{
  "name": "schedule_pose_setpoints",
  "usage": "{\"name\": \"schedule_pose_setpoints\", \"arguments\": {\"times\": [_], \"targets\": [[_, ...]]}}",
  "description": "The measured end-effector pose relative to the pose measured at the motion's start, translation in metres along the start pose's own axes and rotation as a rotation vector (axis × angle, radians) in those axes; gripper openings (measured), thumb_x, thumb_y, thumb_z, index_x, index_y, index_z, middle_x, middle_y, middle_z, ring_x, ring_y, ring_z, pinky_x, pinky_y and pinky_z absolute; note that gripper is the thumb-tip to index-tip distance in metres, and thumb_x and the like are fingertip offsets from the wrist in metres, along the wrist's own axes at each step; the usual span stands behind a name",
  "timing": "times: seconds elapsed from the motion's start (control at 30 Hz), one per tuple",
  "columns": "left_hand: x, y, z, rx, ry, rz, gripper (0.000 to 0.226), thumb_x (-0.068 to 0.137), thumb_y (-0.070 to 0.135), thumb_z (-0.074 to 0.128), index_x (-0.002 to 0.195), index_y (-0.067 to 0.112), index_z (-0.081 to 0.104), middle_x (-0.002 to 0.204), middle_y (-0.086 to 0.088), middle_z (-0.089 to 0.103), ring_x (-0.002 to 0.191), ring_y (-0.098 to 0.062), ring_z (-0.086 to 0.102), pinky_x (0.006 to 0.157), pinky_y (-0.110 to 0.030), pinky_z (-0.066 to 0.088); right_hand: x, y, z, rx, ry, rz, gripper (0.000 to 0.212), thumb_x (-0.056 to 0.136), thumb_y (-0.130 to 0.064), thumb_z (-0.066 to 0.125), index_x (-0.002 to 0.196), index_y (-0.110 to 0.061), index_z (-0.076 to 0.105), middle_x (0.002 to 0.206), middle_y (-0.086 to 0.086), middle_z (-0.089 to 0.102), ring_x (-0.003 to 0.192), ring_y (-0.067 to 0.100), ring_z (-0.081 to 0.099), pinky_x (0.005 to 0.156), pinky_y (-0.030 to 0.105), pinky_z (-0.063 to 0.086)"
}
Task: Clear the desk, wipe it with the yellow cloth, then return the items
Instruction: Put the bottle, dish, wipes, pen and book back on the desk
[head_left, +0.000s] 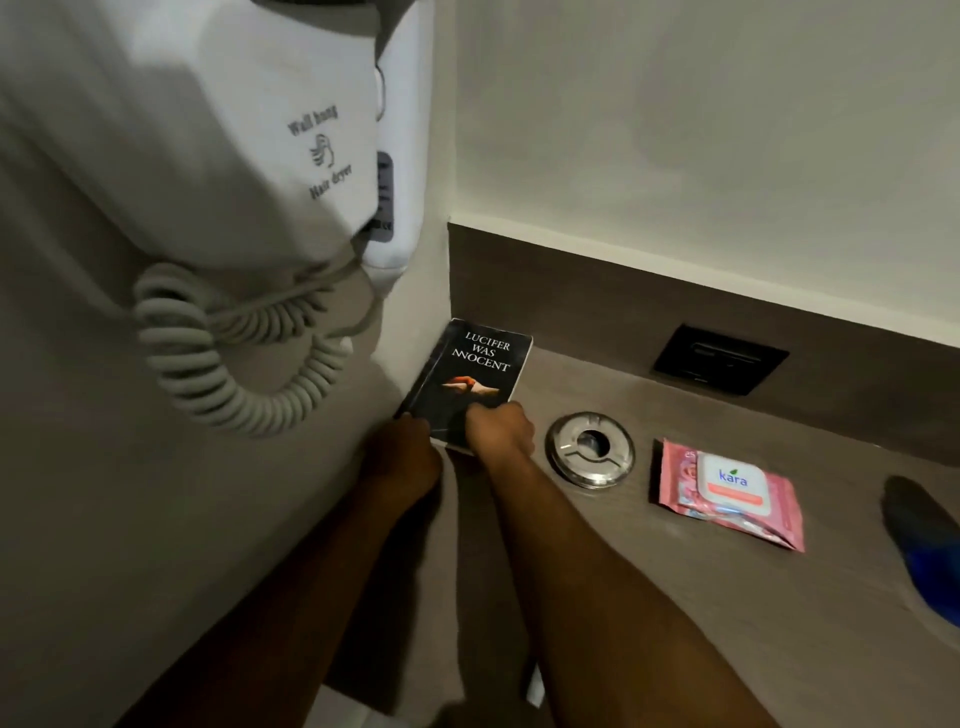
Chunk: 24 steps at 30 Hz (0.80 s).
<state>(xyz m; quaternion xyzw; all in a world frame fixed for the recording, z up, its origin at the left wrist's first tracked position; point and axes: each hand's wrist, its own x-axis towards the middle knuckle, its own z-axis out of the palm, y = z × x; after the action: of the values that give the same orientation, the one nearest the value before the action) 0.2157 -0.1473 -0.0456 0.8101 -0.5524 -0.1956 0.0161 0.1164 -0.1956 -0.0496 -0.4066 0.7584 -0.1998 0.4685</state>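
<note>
- Both hands at the near end of the book (470, 371), w/ forearms reaching in from the bottom of view, roughly parallel, angled up and a bit left.
- Left hand (402, 452): at the book's near-left corner, knuckles up, fingers bent down at the cover edge. Looks like it grips that corner, but fingertips are hidden in shadow, so not certain.
- Right hand (500, 428): on the near-right part of the cover, back of hand facing up, fingers curled over the near edge, thumb side toward the middle of the book. It holds the book there.
- Book: black paperback, white title text reading upright to the viewer, front cover up. Long axis runs from the hands away toward the back corner, tilted slightly right at the far end. Lies flat on the desk (675, 597), in the left rear corner, left edge close along the side wall.
- Just right of the right hand: round metal ashtray (590, 450), on the desk, apart from the book.
- Further right: pink pack of wet wipes (730, 493), lying flat, white flap lid up, near the ashtray but not touching.
- Far right edge: dark blue object (919, 540), blurred, can't tell what it is.
- Behind the wipes: black socket plate (721, 359) set in the low back panel.
- Upper left: white wall hair dryer (249, 130), coiled cord (228, 358) hanging beside the book corner.
</note>
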Motion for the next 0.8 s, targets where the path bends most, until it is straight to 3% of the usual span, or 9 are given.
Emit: {"name": "schedule_pose_setpoints", "arguments": {"times": [0.2,0.3,0.33,0.43,0.5,0.57,0.63,0.73,0.8], "targets": [[0.007,-0.005,-0.004,-0.057,-0.002,-0.045,0.041,0.096,0.01,0.048,0.136,0.014,0.05,0.138,-0.012,0.054,0.125,-0.029,0.052,0.105,-0.041,0.043,0.013,-0.012,0.002,0.45,-0.104,0.178,0.026,0.09,-0.021,0.06,0.114,-0.011,0.061,0.11,0.015,0.067,0.094,0.03,0.067,0.083,0.045,0.058],[0.007,-0.011,-0.001,-0.235,0.049,-0.092,0.04,0.097,0.01,0.045,0.136,0.015,0.051,0.139,-0.011,0.053,0.127,-0.029,0.051,0.107,-0.041,0.042,0.009,-0.013,-0.002,0.501,-0.146,0.172,0.024,0.091,-0.022,0.06,0.113,-0.012,0.06,0.103,0.013,0.068,0.082,0.026,0.068,0.055,0.036,0.055],[0.008,-0.013,0.0,-0.311,0.074,-0.114,0.039,0.097,0.01,0.045,0.135,0.014,0.052,0.14,-0.011,0.053,0.128,-0.029,0.05,0.108,-0.041,0.04,0.006,-0.013,-0.003,0.501,-0.153,0.153,0.026,0.091,-0.023,0.061,0.115,-0.012,0.059,0.105,0.013,0.067,0.082,0.026,0.068,0.053,0.035,0.054],[0.006,-0.014,0.003,-0.517,0.135,-0.164,0.037,0.096,0.011,0.049,0.132,0.009,0.056,0.137,-0.014,0.055,0.126,-0.032,0.052,0.109,-0.041,0.039,-0.008,-0.01,-0.016,0.504,-0.153,0.058,0.028,0.091,-0.022,0.062,0.116,-0.012,0.056,0.113,0.015,0.064,0.095,0.031,0.067,0.076,0.046,0.059],[0.003,-0.014,0.008,-0.648,0.122,-0.204,0.035,0.094,0.012,0.052,0.128,0.005,0.059,0.131,-0.019,0.058,0.119,-0.036,0.055,0.107,-0.046,0.042,-0.02,-0.001,-0.033,0.493,-0.154,-0.014,0.017,0.092,-0.021,0.061,0.107,-0.014,0.057,0.11,0.014,0.065,0.097,0.03,0.066,0.081,0.048,0.058],[-0.007,-0.008,0.013,-0.85,0.075,-0.241,0.03,0.094,0.008,0.053,0.123,0.0,0.059,0.121,-0.026,0.061,0.101,-0.038,0.062,0.096,-0.05,0.05,-0.034,0.013,-0.06,0.49,-0.141,-0.05,0.007,0.093,-0.022,0.06,0.095,-0.017,0.057,0.101,0.009,0.065,0.092,0.025,0.066,0.075,0.043,0.06],[-0.026,0.009,0.018,-1.015,0.044,-0.263,0.028,0.094,0.005,0.054,0.121,0.001,0.059,0.113,-0.025,0.064,0.079,-0.028,0.061,0.074,-0.041,0.056,-0.049,0.031,-0.093,0.488,-0.091,-0.099,0.007,0.091,-0.021,0.062,0.087,-0.018,0.057,0.094,0.008,0.067,0.09,0.024,0.068,0.081,0.045,0.059],[-0.067,0.041,0.034,-1.11,-0.024,-0.191,0.027,0.09,0.005,0.06,0.117,0.002,0.062,0.097,-0.018,0.066,0.065,-0.018,0.058,0.048,-0.02,0.05,-0.071,0.069,-0.145,0.404,0.009,-0.204,0.014,0.09,-0.017,0.064,0.079,-0.009,0.06,0.093,0.02,0.07,0.094,0.037,0.068,0.088,0.054,0.054],[-0.105,0.067,0.051,-1.123,-0.042,-0.137,0.025,0.085,0.007,0.066,0.111,0.006,0.068,0.087,-0.01,0.069,0.061,-0.013,0.057,0.046,-0.019,0.045,-0.085,0.106,-0.185,0.321,0.105,-0.232,0.018,0.089,-0.017,0.065,0.086,0.0,0.062,0.096,0.025,0.069,0.096,0.042,0.065,0.088,0.056,0.051]]}}
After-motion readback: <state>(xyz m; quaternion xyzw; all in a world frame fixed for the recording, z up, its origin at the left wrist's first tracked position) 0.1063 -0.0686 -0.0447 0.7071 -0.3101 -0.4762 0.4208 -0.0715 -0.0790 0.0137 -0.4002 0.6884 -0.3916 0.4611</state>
